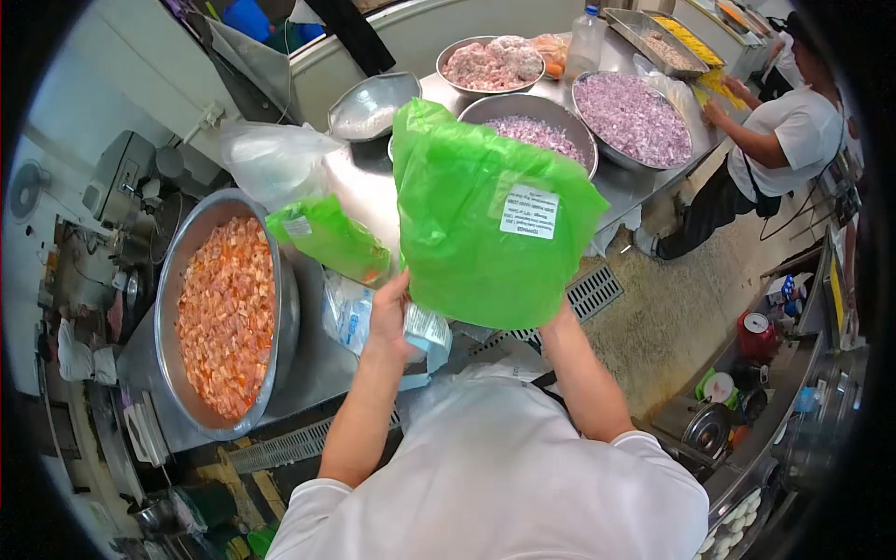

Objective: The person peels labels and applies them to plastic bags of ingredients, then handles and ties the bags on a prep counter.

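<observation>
A green plastic bag [495,243] with a white printed label [529,211] is held up in front of me. My left hand [390,313] grips its lower left edge, thumb near the border. At the lower right edge, my right hand [558,315] holds the bag from behind, with its fingers mostly hidden. Left of it, a second green bag [331,233] with a label lies on the metal table. Below that is a clear plastic package [347,308] with blue print. A large metal basin [287,308] of diced, orange-tinted meat [224,317] stands farther left.
Behind the bag are metal bowls with chopped purple onion [635,117], ground meat [490,65] and a white substance [364,121]. A clear bottle [585,42] stands near a tray [653,42]. Another person [784,140] works at the table's right side. A floor drain grate [593,291] lies below.
</observation>
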{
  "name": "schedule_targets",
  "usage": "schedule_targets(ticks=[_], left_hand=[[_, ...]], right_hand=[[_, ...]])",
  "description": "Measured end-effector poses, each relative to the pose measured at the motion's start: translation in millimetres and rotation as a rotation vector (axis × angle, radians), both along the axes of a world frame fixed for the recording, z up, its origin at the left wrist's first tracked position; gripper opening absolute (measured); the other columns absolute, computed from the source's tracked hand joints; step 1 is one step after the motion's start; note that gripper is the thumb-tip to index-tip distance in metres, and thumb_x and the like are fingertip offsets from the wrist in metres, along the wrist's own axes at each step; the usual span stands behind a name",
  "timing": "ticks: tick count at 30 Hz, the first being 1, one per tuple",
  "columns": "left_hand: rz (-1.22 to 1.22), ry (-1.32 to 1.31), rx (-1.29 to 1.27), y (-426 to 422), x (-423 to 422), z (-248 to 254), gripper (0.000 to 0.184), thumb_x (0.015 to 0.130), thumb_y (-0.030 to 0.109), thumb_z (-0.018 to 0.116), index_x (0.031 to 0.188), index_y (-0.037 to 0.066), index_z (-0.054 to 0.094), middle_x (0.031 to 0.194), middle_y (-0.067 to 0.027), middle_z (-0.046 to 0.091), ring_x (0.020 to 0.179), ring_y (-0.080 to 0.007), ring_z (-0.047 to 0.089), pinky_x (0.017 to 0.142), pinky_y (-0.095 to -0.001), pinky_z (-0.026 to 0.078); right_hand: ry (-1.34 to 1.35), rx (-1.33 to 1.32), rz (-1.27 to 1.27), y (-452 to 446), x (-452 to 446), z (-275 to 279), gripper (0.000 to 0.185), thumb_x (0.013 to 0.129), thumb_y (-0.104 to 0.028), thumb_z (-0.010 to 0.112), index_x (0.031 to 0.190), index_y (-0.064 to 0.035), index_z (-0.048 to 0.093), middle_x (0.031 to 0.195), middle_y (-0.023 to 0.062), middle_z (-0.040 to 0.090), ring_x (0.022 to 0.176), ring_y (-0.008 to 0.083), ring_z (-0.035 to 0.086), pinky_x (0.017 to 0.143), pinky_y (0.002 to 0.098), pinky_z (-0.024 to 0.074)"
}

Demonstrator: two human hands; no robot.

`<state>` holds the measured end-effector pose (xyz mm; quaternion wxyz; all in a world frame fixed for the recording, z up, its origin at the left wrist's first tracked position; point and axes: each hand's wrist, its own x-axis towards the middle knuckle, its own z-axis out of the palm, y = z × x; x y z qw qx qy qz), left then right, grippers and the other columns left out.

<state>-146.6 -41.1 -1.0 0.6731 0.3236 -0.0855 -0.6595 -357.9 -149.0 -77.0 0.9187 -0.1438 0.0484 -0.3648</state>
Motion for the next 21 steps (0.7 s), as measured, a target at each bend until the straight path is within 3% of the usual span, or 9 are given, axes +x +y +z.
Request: schedule_targets(ticks=[2, 5, 7, 9, 12, 14, 17, 19, 21], left_hand=[[0.006, -0.097, 0.016, -7.3, 3.5, 15.6, 0.035, 0.097, 0.025, 0.057, 0.121, 0.000, 0.061, 0.108, -0.0123, 0.070, 0.089, -0.0215, 0.070, 0.076, -0.0350, 0.059], [0.047, -0.406, -0.020, -24.8, 9.1, 64.3, 0.035, 0.097, 0.025, 0.057, 0.122, 0.001, 0.061, 0.106, -0.0114, 0.070, 0.088, -0.0196, 0.070, 0.075, -0.0340, 0.059], [0.247, -0.519, 0.038, -38.6, 3.8, 106.4, 0.035, 0.097, 0.025, 0.058, 0.122, 0.001, 0.061, 0.103, -0.0115, 0.070, 0.087, -0.0191, 0.069, 0.074, -0.0341, 0.059], [0.318, -0.526, -0.096, -57.1, 7.3, 142.5, 0.034, 0.098, 0.026, 0.056, 0.120, 0.000, 0.061, 0.102, -0.0115, 0.069, 0.086, -0.0200, 0.069, 0.075, -0.0344, 0.059], [0.094, -0.536, -0.172, -118.8, 78.4, 144.9, 0.030, 0.099, 0.024, 0.052, 0.112, -0.002, 0.062, 0.098, -0.0118, 0.069, 0.084, -0.0212, 0.069, 0.073, -0.0365, 0.060], [0.045, -0.534, -0.094, -129.8, 93.6, 136.2, 0.028, 0.100, 0.023, 0.051, 0.108, -0.002, 0.062, 0.094, -0.0117, 0.069, 0.081, -0.0215, 0.069, 0.069, -0.0377, 0.060], [0.054, -0.583, 0.099, -139.3, 105.4, 89.8, 0.026, 0.100, 0.025, 0.054, 0.106, 0.000, 0.063, 0.089, -0.0094, 0.068, 0.073, -0.0211, 0.068, 0.061, -0.0384, 0.060], [-0.001, -0.499, 0.138, -140.3, 103.0, 49.4, 0.033, 0.100, 0.030, 0.056, 0.111, 0.000, 0.062, 0.094, -0.0101, 0.069, 0.078, -0.0211, 0.069, 0.063, -0.0383, 0.060], [0.074, -0.518, 0.144, -138.9, 84.6, 30.5, 0.048, 0.098, 0.035, 0.060, 0.129, -0.001, 0.055, 0.116, -0.0124, 0.066, 0.097, -0.0204, 0.067, 0.075, -0.0400, 0.060]], right_hand=[[0.039, -0.049, 0.028, -12.2, -4.2, 25.9, 0.040, 0.101, -0.029, 0.055, 0.125, 0.0028, 0.058, 0.115, 0.0137, 0.066, 0.100, 0.0229, 0.067, 0.086, 0.0374, 0.0570], [0.136, -0.304, 0.013, -42.7, -4.2, 89.8, 0.038, 0.101, -0.027, 0.055, 0.122, 0.0035, 0.059, 0.112, 0.0132, 0.067, 0.096, 0.0228, 0.068, 0.082, 0.0365, 0.0579], [0.220, -0.516, -0.020, -69.1, 3.8, 135.2, 0.036, 0.101, -0.026, 0.055, 0.121, 0.0039, 0.060, 0.110, 0.0128, 0.068, 0.092, 0.0227, 0.069, 0.080, 0.0359, 0.0585], [0.306, -0.693, -0.058, -96.0, 20.3, 170.1, 0.035, 0.101, -0.025, 0.055, 0.119, 0.0043, 0.060, 0.108, 0.0125, 0.068, 0.089, 0.0226, 0.069, 0.077, 0.0352, 0.0591], [0.454, -0.701, -0.121, -127.5, 60.6, 203.7, 0.033, 0.101, -0.024, 0.055, 0.116, 0.0050, 0.061, 0.105, 0.0119, 0.069, 0.085, 0.0225, 0.070, 0.073, 0.0343, 0.0600], [0.600, -0.539, -0.181, -142.1, 93.6, 206.2, 0.028, 0.100, -0.017, 0.057, 0.111, 0.0084, 0.062, 0.099, 0.0131, 0.070, 0.081, 0.0232, 0.071, 0.070, 0.0352, 0.0609], [0.780, -0.416, -0.175, -179.1, 126.2, 150.6, 0.027, 0.098, -0.015, 0.059, 0.111, 0.0088, 0.063, 0.104, 0.0196, 0.069, 0.088, 0.0232, 0.072, 0.072, 0.0386, 0.0625], [0.823, -0.376, -0.063, -179.3, 126.2, 129.7, 0.031, 0.098, -0.017, 0.061, 0.116, 0.0093, 0.062, 0.108, 0.0211, 0.069, 0.090, 0.0238, 0.072, 0.073, 0.0407, 0.0624], [0.855, -0.351, 0.006, -169.0, 123.0, 116.7, 0.033, 0.098, -0.018, 0.061, 0.118, 0.0095, 0.062, 0.110, 0.0218, 0.068, 0.091, 0.0241, 0.072, 0.073, 0.0418, 0.0623]])
